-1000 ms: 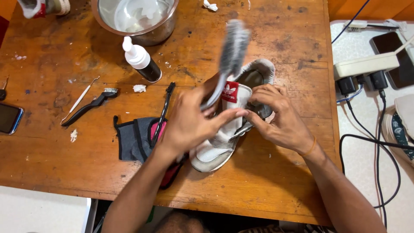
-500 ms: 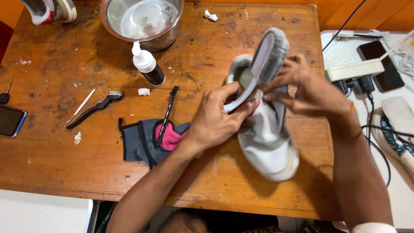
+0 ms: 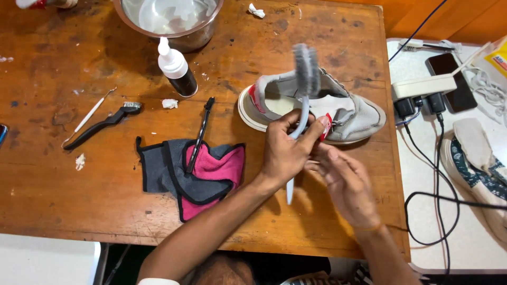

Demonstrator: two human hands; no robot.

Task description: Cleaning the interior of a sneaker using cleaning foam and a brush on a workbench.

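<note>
A grey and white sneaker (image 3: pixel 355 113) stands upright on the wooden table (image 3: pixel 79 200), toe to the right, with a red tag on its tongue. My left hand (image 3: pixel 285 153) grips the white handle of a brush (image 3: pixel 306 71). Its grey bristle head points up over the shoe's opening. Just below the shoe's near side is my right hand (image 3: pixel 346 184), fingers spread and holding nothing, its fingertips close to my left hand and the red tag.
A grey and pink cloth (image 3: pixel 211 174) with a thin black tool (image 3: pixel 200 132) lies left of my hands. Further left are a black-handled brush (image 3: pixel 105 122) and a metal pick (image 3: pixel 87 116). A bottle (image 3: pixel 177 68) and metal bowl (image 3: pixel 203 34) stand behind. A power strip (image 3: pixel 422 87), cables and a phone (image 3: pixel 451 79) sit right.
The sneaker was held up and turned over in my hands; now it rests upright on the table. My right hand has let go of it. The brush stays in my left hand.
</note>
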